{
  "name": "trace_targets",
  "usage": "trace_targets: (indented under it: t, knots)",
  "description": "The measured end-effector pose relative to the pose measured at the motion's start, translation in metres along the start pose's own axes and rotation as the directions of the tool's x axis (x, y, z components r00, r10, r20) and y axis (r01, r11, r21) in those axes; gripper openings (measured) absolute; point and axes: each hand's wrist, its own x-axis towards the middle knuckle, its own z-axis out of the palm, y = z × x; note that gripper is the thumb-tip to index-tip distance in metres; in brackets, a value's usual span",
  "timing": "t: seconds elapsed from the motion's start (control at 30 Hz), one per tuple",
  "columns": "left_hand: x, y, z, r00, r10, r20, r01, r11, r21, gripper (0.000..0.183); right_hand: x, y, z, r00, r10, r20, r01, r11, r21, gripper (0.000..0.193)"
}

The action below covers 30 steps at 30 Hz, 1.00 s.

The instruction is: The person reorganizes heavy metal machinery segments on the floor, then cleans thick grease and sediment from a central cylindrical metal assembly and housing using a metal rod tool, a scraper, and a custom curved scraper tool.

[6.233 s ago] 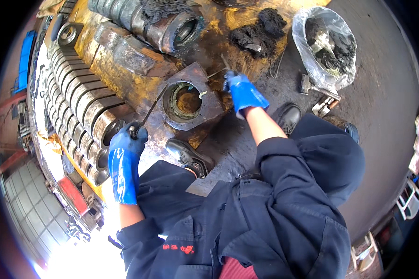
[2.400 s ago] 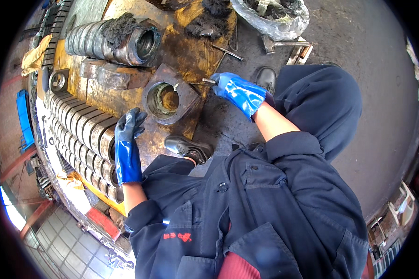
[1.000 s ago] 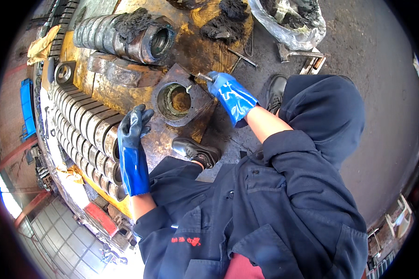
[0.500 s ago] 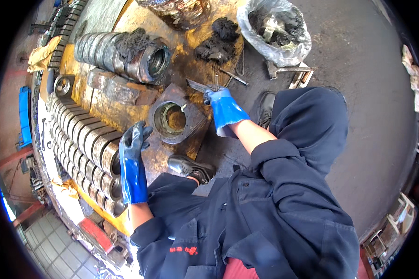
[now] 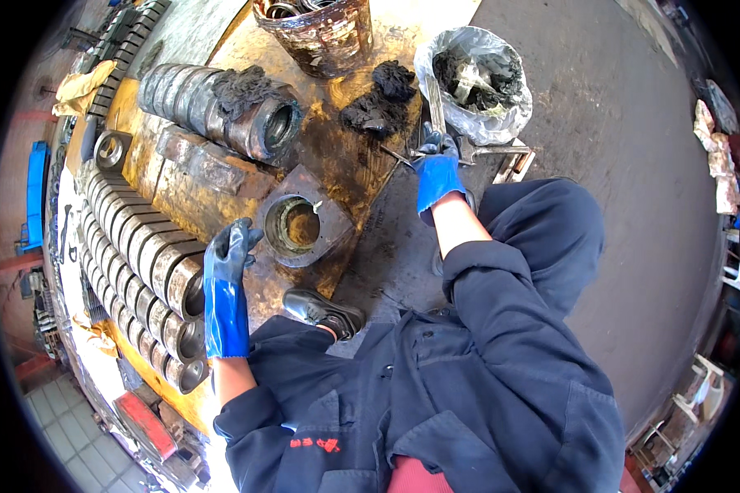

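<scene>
My right hand, in a blue glove with dark fingers, is closed round a flat, blade-like metal tool. The tool points up, beside the near-left rim of a bag-lined bin with dark, dirty waste inside. In the same kind of glove, my left hand holds nothing, its fingers loosely bent and apart. Just to its right lies a square metal block with a large round bore. Whitish-green residue shows round the bore, with a small pale scrap on its upper right edge.
Several metal rings lie in rows at left. A greasy ribbed cylinder bears a dark rag. Black rags sit near a stained bucket holding rings. A hammer-like tool lies below the bin.
My right hand has moved right and away from the block toward the bin, and the tool has swung from pointing left to pointing up. My left hand has stayed beside the block.
</scene>
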Motion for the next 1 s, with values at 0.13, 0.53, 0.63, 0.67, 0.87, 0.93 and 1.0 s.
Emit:
trace_targets:
  t: [0.13, 0.53, 0.63, 0.67, 0.87, 0.93, 1.0]
  knots:
    - [-0.009, -0.005, -0.017, 1.000, 0.023, -0.010, -0.023, 0.999, 0.034, 0.048, -0.013, 0.017, -0.008, 0.997, 0.075, 0.009, -0.075, 0.997, -0.012, 0.041]
    - [-0.006, -0.012, -0.073, 0.972, 0.218, -0.090, -0.233, 0.947, -0.220, 0.056, -0.129, 0.102, 0.035, 0.944, 0.315, 0.097, 0.256, -0.515, -0.818, 0.019]
    - [-0.005, 0.001, -0.122, 0.965, 0.204, -0.163, -0.249, 0.911, -0.329, 0.055, -0.201, 0.124, 0.044, 0.747, 0.603, 0.280, 0.619, -0.784, 0.037, 0.021]
    - [-0.009, 0.011, -0.140, 0.962, 0.239, -0.131, -0.272, 0.871, -0.410, 0.057, -0.214, 0.130, 0.048, 0.751, 0.647, 0.129, 0.637, -0.762, 0.118, 0.023]
    - [-0.017, 0.019, -0.169, 0.950, 0.123, -0.286, -0.311, 0.324, -0.893, 0.053, -0.215, 0.140, -0.002, 0.601, 0.794, 0.093, 0.744, -0.598, 0.297, 0.025]
    - [-0.023, -0.003, -0.162, 0.955, 0.142, -0.260, -0.296, 0.473, -0.830, 0.051, -0.220, 0.156, -0.004, 0.596, 0.802, 0.053, 0.755, -0.581, 0.304, 0.027]
    - [-0.024, -0.020, -0.143, 0.951, 0.140, -0.274, -0.304, 0.564, -0.767, 0.050, -0.216, 0.165, -0.008, 0.576, 0.815, 0.057, 0.766, -0.563, 0.311, 0.030]
